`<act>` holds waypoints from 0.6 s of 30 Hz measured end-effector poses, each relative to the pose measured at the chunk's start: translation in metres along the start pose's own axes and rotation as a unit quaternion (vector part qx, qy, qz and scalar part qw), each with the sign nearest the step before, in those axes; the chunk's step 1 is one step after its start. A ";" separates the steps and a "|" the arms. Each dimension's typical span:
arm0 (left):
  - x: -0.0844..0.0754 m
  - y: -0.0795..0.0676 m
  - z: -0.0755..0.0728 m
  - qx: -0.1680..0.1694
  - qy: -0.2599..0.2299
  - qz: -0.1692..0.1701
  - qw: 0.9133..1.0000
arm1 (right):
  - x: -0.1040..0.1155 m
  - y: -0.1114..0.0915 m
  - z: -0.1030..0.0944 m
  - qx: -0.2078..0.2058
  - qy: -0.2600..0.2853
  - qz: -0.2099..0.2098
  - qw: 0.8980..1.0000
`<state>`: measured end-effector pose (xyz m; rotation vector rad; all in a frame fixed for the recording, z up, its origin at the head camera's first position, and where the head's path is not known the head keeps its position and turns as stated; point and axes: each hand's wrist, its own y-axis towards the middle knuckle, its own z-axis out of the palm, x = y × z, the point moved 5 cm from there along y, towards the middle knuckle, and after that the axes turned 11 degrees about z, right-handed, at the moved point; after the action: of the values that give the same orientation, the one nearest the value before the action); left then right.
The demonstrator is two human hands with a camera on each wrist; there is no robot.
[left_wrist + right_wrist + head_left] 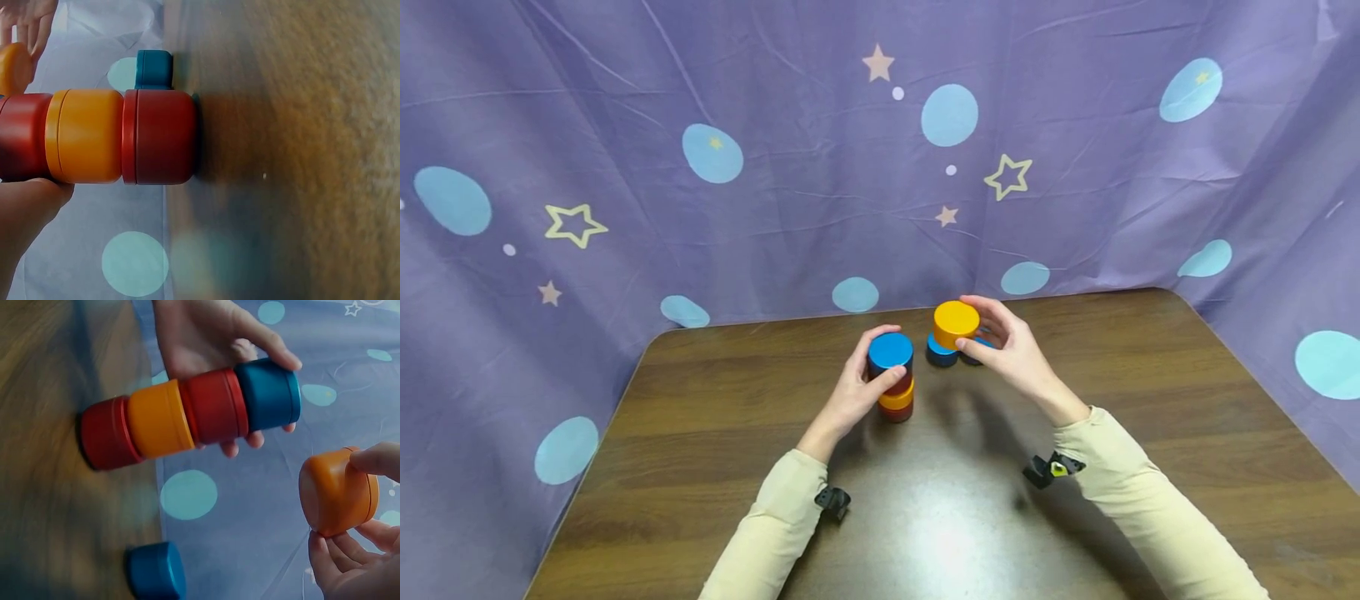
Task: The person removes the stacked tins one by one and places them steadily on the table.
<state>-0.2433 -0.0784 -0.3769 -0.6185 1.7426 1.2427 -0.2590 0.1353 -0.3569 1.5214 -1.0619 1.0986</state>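
Observation:
Small round lidded tins stand in an upright stack on the table. From the bottom up they are a red tin (111, 434), an orange tin (159, 419), a second red tin (215, 405) and a blue tin (269, 394) on top. My left hand (852, 390) grips the stack's upper part, thumb on the near side and fingers wrapped behind. To its right, my right hand (1017, 357) holds another orange tin (957, 323) in the air between thumb and fingers. In the right wrist view this tin (337, 492) is apart from the stack.
Behind the raised orange tin, a blue tin (942, 358) sits on the wooden table (715, 450). Another blue tin (973, 359) beside it is partly hidden by the right hand. A purple patterned curtain (790, 183) hangs along the table's back edge.

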 end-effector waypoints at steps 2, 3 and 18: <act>0.001 -0.001 0.000 0.000 -0.001 -0.002 1.000 | -0.004 -0.001 -0.004 -0.003 -0.004 0.003 1.000; 0.001 -0.001 0.000 0.000 -0.001 -0.002 1.000 | -0.006 -0.002 -0.006 -0.004 -0.009 0.005 1.000; 0.023 -0.001 -0.003 0.001 -0.008 -0.014 1.000 | -0.045 -0.011 -0.027 -0.011 -0.038 0.027 0.999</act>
<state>-0.2545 -0.0793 -0.3972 -0.6273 1.7155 1.2238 -0.2620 0.1686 -0.3987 1.5358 -1.1695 1.0684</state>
